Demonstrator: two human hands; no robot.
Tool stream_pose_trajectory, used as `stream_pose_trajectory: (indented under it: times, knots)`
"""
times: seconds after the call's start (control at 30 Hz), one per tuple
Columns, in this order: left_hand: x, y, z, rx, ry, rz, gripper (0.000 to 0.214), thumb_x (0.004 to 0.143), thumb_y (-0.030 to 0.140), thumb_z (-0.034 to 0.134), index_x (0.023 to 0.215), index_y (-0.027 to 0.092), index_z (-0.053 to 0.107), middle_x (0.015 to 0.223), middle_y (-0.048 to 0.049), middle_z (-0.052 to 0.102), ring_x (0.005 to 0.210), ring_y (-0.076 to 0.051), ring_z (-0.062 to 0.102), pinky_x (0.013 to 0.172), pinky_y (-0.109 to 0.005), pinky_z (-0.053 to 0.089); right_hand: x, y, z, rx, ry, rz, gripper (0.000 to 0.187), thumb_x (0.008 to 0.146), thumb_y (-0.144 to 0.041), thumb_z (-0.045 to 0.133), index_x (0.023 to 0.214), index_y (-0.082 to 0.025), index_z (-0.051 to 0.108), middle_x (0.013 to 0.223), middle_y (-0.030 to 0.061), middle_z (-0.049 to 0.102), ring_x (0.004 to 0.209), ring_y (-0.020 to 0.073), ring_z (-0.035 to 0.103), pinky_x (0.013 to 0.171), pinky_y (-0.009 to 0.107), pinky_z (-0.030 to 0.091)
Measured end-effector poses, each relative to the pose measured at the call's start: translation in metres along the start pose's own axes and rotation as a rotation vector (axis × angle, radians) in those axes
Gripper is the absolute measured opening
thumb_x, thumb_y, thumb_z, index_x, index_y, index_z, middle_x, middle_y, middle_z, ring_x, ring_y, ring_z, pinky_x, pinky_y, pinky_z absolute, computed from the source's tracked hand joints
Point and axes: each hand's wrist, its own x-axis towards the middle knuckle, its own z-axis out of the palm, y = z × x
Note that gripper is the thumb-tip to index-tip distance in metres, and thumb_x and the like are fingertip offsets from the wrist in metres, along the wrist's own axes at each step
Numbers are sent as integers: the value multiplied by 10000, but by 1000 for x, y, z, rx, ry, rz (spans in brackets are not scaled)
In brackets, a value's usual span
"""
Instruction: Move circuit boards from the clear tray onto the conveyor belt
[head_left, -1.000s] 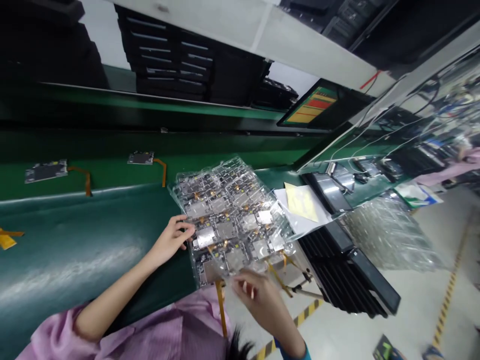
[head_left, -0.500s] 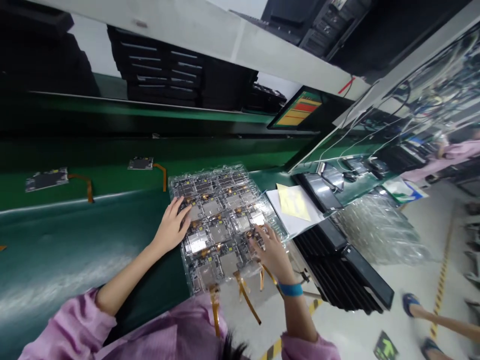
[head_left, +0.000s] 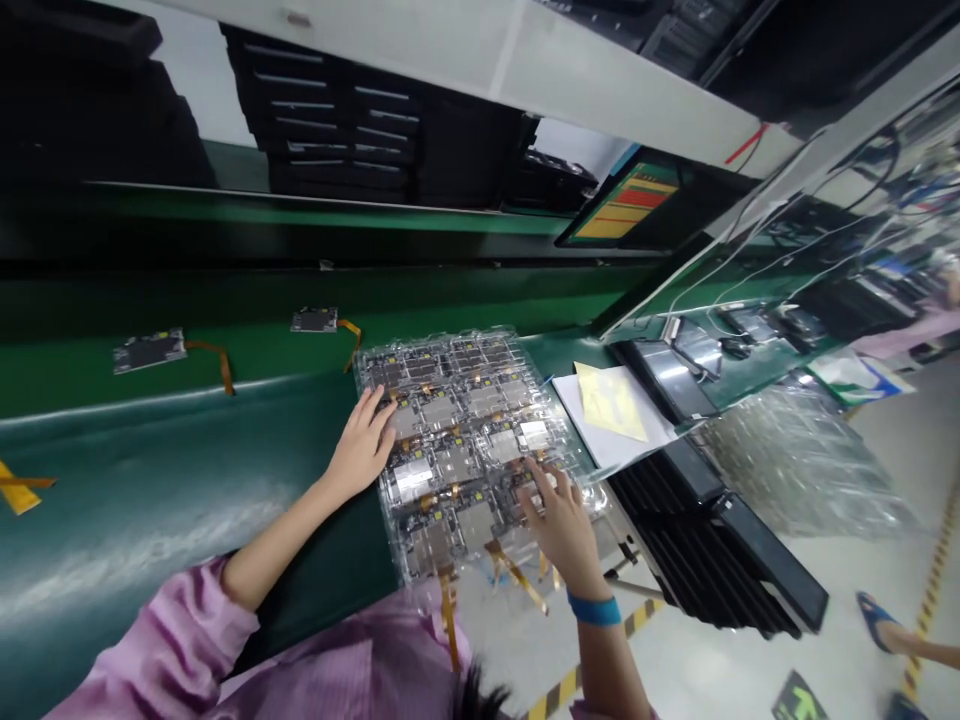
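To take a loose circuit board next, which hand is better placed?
Left hand, probably: resting at the left side of the clear plastic tray, nearer the loose circuit boards than the right hand.

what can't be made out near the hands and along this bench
All in the head view:
One silver-grey, rectangular circuit board: partly hidden by the right hand.
Fine markings on the other boards: too small, with glare off the clear plastic tray.
The flat orange ribbon at far left: cut off by the left edge.
Any writing on the pale yellow paper sheet: too blurred.
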Motion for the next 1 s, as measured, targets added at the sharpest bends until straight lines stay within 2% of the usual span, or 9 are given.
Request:
stream_pose_trajectory:
  times: [0.13, 0.27, 0.33, 0.43, 0.57, 0.63, 0.73, 0.83, 1.0]
  knots:
    - [-8, 6, 2, 19, 10, -30, 429, 1032, 312, 383, 1429, 206, 506, 1642, -97, 288, 1543, -299, 193, 1233, -560, 284, 0, 4, 5, 6, -3, -40, 500, 1042, -386, 403, 1496, -183, 455, 1374, 168, 499, 1160, 364, 541, 968, 510, 479]
    - [-7, -11, -12, -57, 51, 12, 348, 1034, 321, 401, 1319, 232, 577, 1562, -73, 430, 1497, -272, 303, 1218, -535, 320, -6, 4, 10, 41, 18, -55, 505, 1063, -406, 353, 1520, -198, 410, 1387, 160, 494, 1178, 358, 544, 982, 530, 472]
    - [11, -31, -26, -78, 113, 38, 299, 1029, 302, 399, 1217, 244, 625, 1455, -61, 541, 1425, -246, 406, 1198, -497, 357, -5, 6, 8, 39, 19, -61, 504, 1059, -402, 353, 1525, -218, 407, 1369, 152, 507, 1156, 355, 558, 962, 522, 489]
    - [67, -73, -55, 66, 125, -30, 313, 1000, 245, 396, 1210, 237, 629, 1415, -72, 568, 1370, -234, 461, 1182, -462, 369, 2, 5, -4, -11, 6, -50, 502, 1054, -411, 354, 1522, -246, 426, 1329, 146, 536, 1109, 366, 576, 927, 532, 512]
    - [157, -124, -84, 324, -37, -250, 546, 950, 261, 450, 1482, 138, 441, 1604, -155, 341, 1490, -321, 290, 1205, -504, 279, 15, -11, -20, 6, 53, -99, 525, 1076, -448, 326, 1559, -246, 364, 1516, 138, 394, 1324, 378, 447, 1032, 572, 462]
    - [187, -138, -87, 335, -130, -275, 667, 903, 338, 552, 1513, 108, 409, 1587, -183, 366, 1472, -377, 310, 1179, -509, 303, 18, -18, -17, 45, 4, -149, 527, 1083, -450, 327, 1579, -271, 320, 1602, 91, 286, 1424, 351, 335, 1081, 560, 439]
    - [206, -146, -80, 355, -265, -275, 798, 798, 414, 685, 1503, 128, 441, 1509, -180, 475, 1388, -395, 422, 1120, -464, 371, 19, -19, -3, 81, -103, -197, 545, 1068, -443, 383, 1587, -289, 308, 1608, 55, 298, 1451, 316, 307, 1110, 532, 437]
    - [207, -149, -71, 391, -308, -301, 802, 767, 474, 710, 1458, 126, 497, 1434, -202, 523, 1358, -409, 430, 1093, -451, 374, 17, -15, 3, 119, -123, -210, 567, 1057, -437, 412, 1591, -281, 300, 1607, 63, 301, 1452, 314, 308, 1126, 539, 422]
    - [210, -150, -68, 435, -307, -391, 916, 729, 586, 719, 1467, 105, 468, 1445, -256, 451, 1329, -433, 424, 1054, -450, 385, 21, -27, -27, 196, -48, -243, 493, 1090, -407, 353, 1576, -333, 322, 1600, 48, 308, 1440, 301, 330, 1116, 539, 435]
